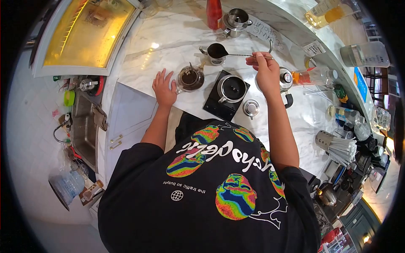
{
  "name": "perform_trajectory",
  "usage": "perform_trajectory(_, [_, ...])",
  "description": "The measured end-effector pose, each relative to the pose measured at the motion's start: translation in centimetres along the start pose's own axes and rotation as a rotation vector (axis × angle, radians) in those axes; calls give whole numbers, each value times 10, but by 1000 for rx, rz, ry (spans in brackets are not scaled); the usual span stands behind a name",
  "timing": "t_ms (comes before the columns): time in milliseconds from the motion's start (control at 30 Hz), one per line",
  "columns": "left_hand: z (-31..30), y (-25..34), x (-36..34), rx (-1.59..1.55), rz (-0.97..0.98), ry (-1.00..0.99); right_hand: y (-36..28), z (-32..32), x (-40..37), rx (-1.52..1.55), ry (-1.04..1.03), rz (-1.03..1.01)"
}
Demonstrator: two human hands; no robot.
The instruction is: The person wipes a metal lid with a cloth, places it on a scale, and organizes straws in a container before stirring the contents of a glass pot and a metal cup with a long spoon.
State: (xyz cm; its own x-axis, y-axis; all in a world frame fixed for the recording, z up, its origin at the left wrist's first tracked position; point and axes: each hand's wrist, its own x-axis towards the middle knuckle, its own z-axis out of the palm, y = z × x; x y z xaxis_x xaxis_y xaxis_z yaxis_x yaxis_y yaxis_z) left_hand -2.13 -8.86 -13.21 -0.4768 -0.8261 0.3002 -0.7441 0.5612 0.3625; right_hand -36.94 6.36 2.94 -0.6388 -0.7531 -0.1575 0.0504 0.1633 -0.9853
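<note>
My right hand point(266, 71) pinches the end of a long thin spoon point(240, 55) with a twisted stem. The spoon's other end reaches into a small steel pitcher point(217, 51) whose inside looks dark. My left hand point(163, 87) rests on the marble counter, fingers spread, beside a glass coffee pot point(191, 79) with dark contents. In front of my body, a steel cup point(232, 88) with something dark inside stands on a black scale point(216, 101). A small round metal lid or filter part point(251, 108) lies to its right.
A kettle point(286, 79) stands just right of my right hand. A red bottle point(214, 14), a metal coffee filter point(237, 17) and a handwritten paper point(270, 33) are at the back. Bottles and a straw holder point(324, 139) line the right; a sink point(85, 130) is left.
</note>
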Motion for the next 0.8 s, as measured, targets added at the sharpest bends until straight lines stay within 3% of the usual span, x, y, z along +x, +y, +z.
perform_trajectory(400, [4,-2,-11,5,5,16,-6,-30,-54,108,112,88])
perform_trajectory(800, [-22,12,-78,-40,16,-52,4,-59,-127,145,212,107])
